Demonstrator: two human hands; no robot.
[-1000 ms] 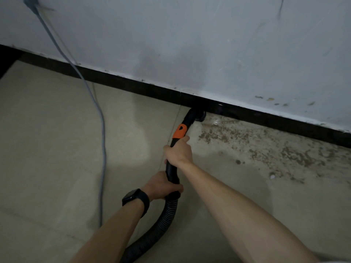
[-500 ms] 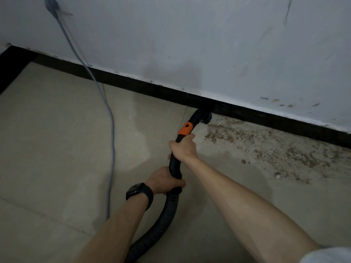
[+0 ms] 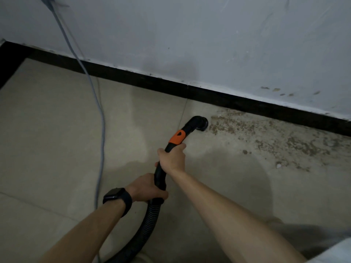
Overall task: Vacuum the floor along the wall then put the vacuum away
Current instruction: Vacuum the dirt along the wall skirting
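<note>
I hold a black vacuum wand (image 3: 160, 174) with an orange collar (image 3: 177, 137). My right hand (image 3: 172, 158) grips the wand just below the collar. My left hand (image 3: 147, 187), with a dark watch on its wrist, grips the wand's lower end where the ribbed black hose (image 3: 150, 223) joins. The round black nozzle (image 3: 200, 123) sits on the beige tiled floor (image 3: 47, 139), a short way off the black baseboard (image 3: 237, 103). It touches the left edge of a patch of brown dirt (image 3: 266, 137) that runs rightward along the wall.
A grey power cord (image 3: 98, 114) hangs from a plug high on the grey-white wall (image 3: 190, 35) and trails down the floor at left. The hose curves off the bottom edge. A dark strip marks the corner at far left.
The nozzle has pulled back from the baseboard toward me and now sits at the left edge of the dirt. Both hands kept their grip. The view shifted slightly.
</note>
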